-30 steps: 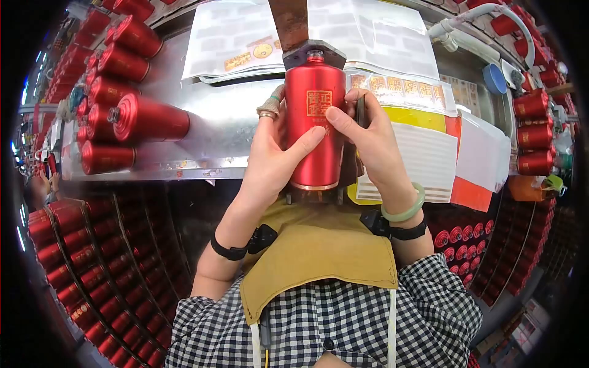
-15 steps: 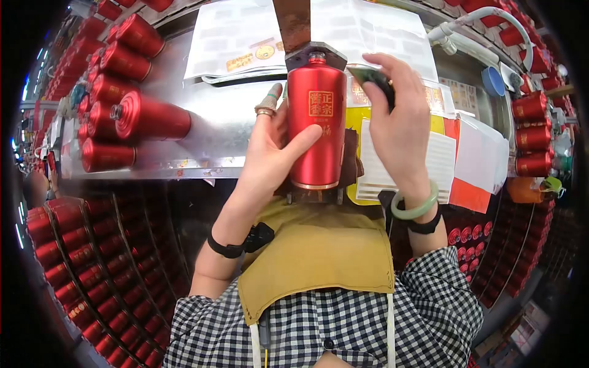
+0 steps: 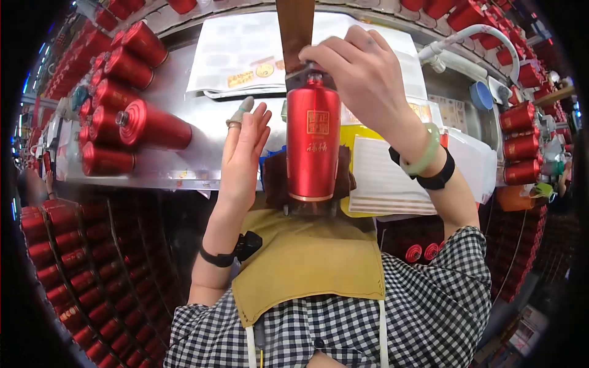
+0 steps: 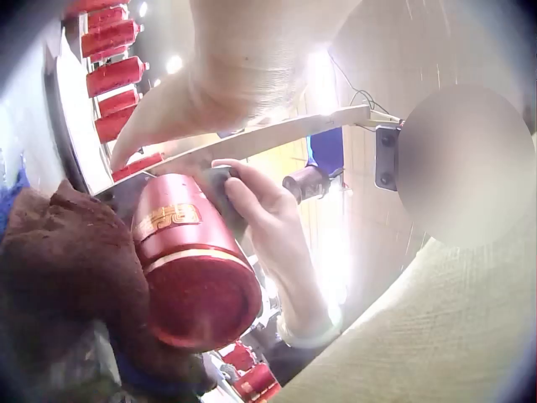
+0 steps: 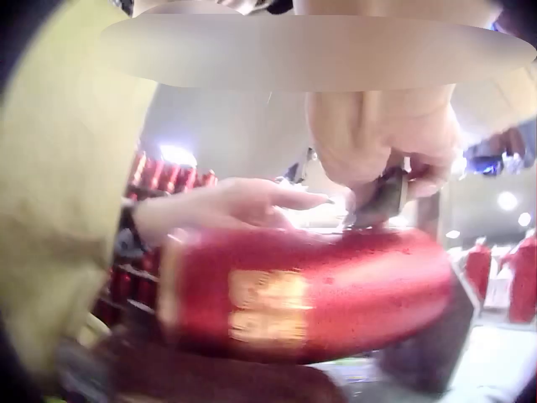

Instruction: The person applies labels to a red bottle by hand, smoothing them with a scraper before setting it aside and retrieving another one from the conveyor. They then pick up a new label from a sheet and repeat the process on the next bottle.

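Observation:
A red bottle (image 3: 313, 162) with gold printed characters lies with its neck toward a brown upright post (image 3: 296, 27). Under it is a dark brown cloth (image 3: 277, 178). My left hand (image 3: 242, 159) is off to the bottle's left, fingers straight, with a covering on one fingertip and a ring. Over the bottle's neck end is my right hand (image 3: 368, 76), back of the hand upward. In the right wrist view it pinches a dark flat piece (image 5: 382, 200) close to the bottle's surface; the left wrist view shows this piece (image 4: 222, 186) too, beside the bottle.
Several red bottles (image 3: 156, 130) lie on the metal table at left, and more fill racks (image 3: 73, 264) below. White printed sheets (image 3: 239, 46) lie behind the post. At right are striped paper (image 3: 392, 178), a white pipe (image 3: 472, 30) and a blue cup (image 3: 481, 96).
My right hand left the bottle's side, lifted off to the right, then moved up over the neck. The left hand has let go of the bottle and drawn away to the left.

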### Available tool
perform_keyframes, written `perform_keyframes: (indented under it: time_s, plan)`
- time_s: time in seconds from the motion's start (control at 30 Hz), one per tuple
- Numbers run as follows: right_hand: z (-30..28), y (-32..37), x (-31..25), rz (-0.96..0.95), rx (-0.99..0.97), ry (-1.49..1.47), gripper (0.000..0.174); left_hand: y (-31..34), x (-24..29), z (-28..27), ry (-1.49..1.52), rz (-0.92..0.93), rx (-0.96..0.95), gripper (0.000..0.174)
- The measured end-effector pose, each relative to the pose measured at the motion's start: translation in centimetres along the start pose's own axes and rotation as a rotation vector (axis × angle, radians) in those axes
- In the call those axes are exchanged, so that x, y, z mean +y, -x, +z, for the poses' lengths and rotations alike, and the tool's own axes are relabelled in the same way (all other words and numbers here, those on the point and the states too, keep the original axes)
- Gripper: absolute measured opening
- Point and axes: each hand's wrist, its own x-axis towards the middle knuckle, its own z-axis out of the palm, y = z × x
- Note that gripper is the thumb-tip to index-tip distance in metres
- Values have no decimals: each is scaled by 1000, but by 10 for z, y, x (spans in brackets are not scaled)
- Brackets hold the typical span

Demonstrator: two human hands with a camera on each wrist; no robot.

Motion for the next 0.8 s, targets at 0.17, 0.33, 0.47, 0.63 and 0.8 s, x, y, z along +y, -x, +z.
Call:
perform_keyframes:
  time_s: [0.17, 0.33, 0.47, 0.63, 0.8]
  plan:
    - [12, 100, -32, -491, 48, -28, 35, -3, 1, -19, -30, 9, 21, 68]
    - [-4, 67, -38, 1, -8, -435, 35, -7, -2, -14, -21, -55, 8, 69]
    - [-22, 19, 4, -31, 160, 107, 25, -2, 4, -1, -7, -38, -43, 71]
    - [-9, 25, -59, -52, -260, -256, 24, -1, 2, -2, -30, -9, -12, 75]
    - [-18, -5, 2, -98, 49, 79, 24, 1, -3, 2, -97, -9, -7, 74]
